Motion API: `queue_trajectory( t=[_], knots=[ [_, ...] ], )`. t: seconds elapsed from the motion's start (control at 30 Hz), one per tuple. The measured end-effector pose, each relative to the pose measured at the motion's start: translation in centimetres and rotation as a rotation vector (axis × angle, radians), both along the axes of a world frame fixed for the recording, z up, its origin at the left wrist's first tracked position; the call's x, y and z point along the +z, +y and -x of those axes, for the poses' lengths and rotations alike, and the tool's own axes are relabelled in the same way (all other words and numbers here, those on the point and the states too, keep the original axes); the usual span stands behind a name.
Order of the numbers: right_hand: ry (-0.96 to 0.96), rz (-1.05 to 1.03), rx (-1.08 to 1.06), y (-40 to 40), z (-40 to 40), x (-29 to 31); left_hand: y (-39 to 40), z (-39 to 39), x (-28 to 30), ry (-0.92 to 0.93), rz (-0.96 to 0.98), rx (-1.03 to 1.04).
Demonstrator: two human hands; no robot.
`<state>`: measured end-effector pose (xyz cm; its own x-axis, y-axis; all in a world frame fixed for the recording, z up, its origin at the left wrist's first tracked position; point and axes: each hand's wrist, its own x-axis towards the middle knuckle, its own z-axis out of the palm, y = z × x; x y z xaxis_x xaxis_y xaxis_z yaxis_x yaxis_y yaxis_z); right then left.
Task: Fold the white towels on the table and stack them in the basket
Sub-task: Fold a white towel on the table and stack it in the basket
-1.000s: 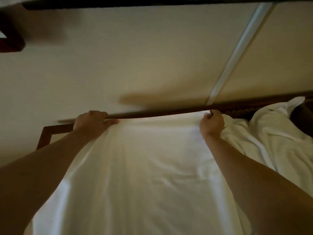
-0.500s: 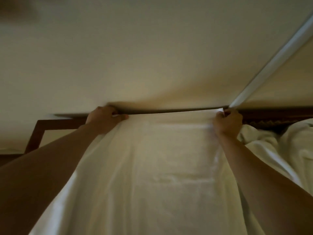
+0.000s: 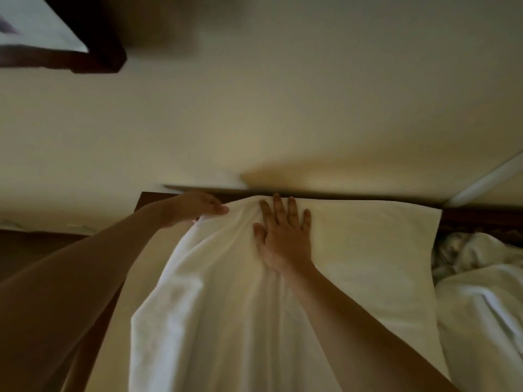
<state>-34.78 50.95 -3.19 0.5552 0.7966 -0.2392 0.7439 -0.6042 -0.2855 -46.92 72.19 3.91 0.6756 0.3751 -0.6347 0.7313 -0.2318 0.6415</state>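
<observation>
On table: soft, rumpled towel, apparently.

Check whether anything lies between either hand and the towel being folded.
Nothing visible does. The right hand lies flat on the towel, and the left hand grips its bunched far edge. The basket is not in view.

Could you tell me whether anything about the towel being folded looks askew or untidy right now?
Yes. The towel is bunched into wrinkles at its far left corner, where the left hand grips it, while the right hand lies flat on it. Its right part lies smooth. A crumpled towel pile sits beside it on the right.
</observation>
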Motion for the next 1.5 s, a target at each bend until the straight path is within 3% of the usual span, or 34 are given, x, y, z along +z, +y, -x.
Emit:
queue_trajectory(
  t=[0.23,0.4,0.6,0.73,0.8,1.03,1.13,1.27,1.4,1.5],
  knots=[
    [-0.003,0.064,-0.100,1.1,0.9,0.4,2.2,6.0,-0.1,0.065,0.067,-0.069],
    [0.043,0.082,-0.249,2.9,2.7,1.0,4.3,8.7,0.4,0.194,-0.042,-0.225],
    [0.002,0.024,-0.220,2.2,2.9,0.5,9.3,7.5,-0.1,0.061,-0.600,0.039],
    [-0.010,0.028,-0.222,2.3,3.0,0.3,8.1,7.5,-3.1,-0.108,-0.616,0.427],
    [-0.020,0.032,-0.223,2.3,3.0,0.2,6.5,8.2,-4.0,-0.104,-0.614,0.498],
    [-0.084,-0.025,-0.262,3.7,1.9,1.3,7.2,10.3,-5.4,-0.270,-0.785,0.062],
    [-0.185,-0.072,-0.294,5.0,0.5,1.7,9.1,9.7,-4.8,-0.190,-0.715,0.040],
    [-0.116,-0.034,-0.378,5.9,-0.5,1.5,11.1,9.2,-3.9,-0.109,-0.649,-0.055],
    [-0.117,-0.181,-0.435,6.0,-0.6,1.0,11.7,9.7,-2.9,-0.273,-0.685,-0.062],
    [-0.213,-0.288,-0.405,5.7,-0.7,0.3,11.6,10.4,-3.4,-0.382,-0.747,-0.177]
  ],
)
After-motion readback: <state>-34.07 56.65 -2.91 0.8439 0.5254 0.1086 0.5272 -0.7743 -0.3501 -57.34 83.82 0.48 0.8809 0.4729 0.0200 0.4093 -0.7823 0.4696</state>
